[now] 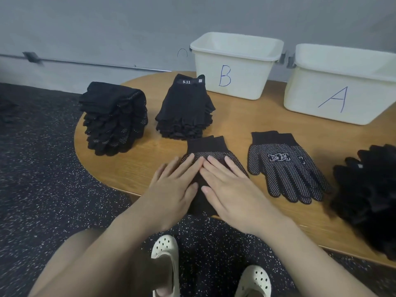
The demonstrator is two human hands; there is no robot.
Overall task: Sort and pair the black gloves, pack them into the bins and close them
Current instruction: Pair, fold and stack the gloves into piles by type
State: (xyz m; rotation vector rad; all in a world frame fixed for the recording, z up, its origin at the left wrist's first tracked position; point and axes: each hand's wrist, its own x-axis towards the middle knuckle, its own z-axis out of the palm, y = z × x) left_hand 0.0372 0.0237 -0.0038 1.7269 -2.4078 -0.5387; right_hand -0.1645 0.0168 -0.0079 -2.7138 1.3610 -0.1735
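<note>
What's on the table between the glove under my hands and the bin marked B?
In the head view, the stack of 5.11 gloves partly; right of it, bare table.

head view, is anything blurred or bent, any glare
Head view: light soft and even, no glare; the glove heap at the right edge is smeared; the table edge and wall rail bow from the wide lens; bin letters stay sharp.

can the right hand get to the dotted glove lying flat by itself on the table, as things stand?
Probably yes. The right hand rests flat on the glove under both hands, holding nothing, and the lone dotted glove lies just to its right on bare table, with nothing between them.
</note>
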